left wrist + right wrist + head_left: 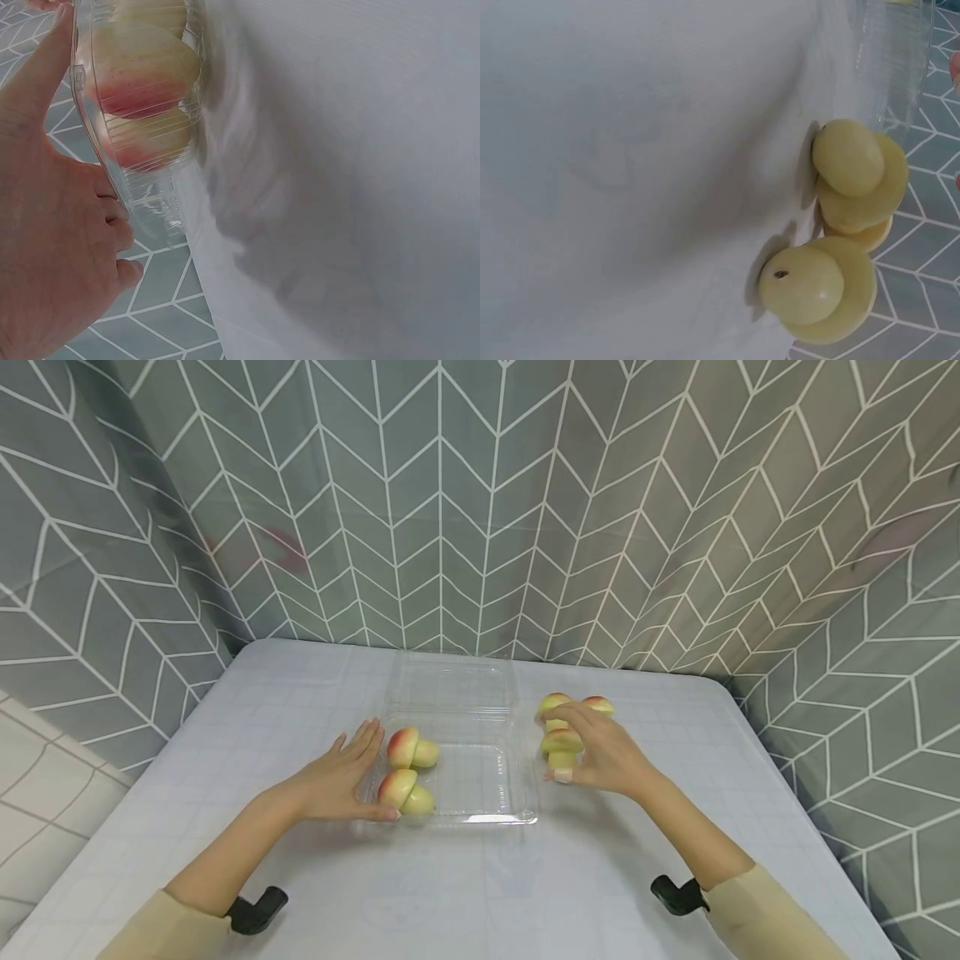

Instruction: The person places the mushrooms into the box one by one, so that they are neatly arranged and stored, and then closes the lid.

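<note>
A clear plastic clamshell container [468,818] lies on the table with its lid opened toward the back. Two mushroom-shaped pieces with red-and-yellow caps, a rear one [402,748] and a front one [397,789], lie at its left side. My left hand [333,789] rests against the container's left wall, fingers extended and thumb by the front corner. To the right of the container, my right hand [603,752] reaches over more such pieces, thumb and fingers spread around the nearest mushroom-shaped piece [561,743]. In the right wrist view the pieces [802,285] still sit on the table, apart from the fingertips.
Behind the right hand are another mushroom-shaped piece [555,700] and one more [598,702] at the back right. The white table [480,893] ends at a grey patterned curtain [480,527] along the back and sides.
</note>
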### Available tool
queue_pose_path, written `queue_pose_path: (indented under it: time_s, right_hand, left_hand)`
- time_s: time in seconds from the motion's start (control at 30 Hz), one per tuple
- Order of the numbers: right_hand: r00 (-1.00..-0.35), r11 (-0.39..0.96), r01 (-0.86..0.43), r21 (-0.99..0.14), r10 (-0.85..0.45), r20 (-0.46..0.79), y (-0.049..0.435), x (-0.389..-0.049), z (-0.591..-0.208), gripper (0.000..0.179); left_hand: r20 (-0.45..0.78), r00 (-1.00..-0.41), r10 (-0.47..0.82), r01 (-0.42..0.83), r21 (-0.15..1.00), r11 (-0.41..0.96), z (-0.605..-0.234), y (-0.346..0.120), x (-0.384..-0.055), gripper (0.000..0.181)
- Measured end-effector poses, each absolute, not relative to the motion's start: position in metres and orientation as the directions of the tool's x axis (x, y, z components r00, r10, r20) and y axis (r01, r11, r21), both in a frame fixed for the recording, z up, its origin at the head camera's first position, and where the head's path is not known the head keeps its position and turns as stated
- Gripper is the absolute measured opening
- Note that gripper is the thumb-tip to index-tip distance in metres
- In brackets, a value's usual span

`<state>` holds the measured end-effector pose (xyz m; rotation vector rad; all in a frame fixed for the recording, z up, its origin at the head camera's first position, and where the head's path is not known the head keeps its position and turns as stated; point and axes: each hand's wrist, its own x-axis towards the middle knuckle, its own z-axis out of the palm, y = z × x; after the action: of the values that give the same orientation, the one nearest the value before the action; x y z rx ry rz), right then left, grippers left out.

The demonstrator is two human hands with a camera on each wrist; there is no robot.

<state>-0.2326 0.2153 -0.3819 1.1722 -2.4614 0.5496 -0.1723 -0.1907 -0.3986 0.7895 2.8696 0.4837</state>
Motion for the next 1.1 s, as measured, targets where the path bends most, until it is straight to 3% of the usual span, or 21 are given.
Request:
queue_pose_path:
  time_s: [0.5, 1.1]
  right_hand:
    - [-0.594, 0.618, -0.774, -0.137, -0.635, 0.493, 0.229, -0.239, -0.398, 0.081]
    - [-0.700, 0.692, -0.694, -0.201, -0.581, 0.415, 0.229, -0.240, -0.419, 0.076]
  left_hand:
    - [-0.021, -0.855, 0.518, 0.483, 0.330, 0.811, -0.398, -0.192, -0.173, 0.126]
    - [-0.042, -0.856, 0.515, 0.470, 0.353, 0.809, -0.398, -0.192, -0.171, 0.124]
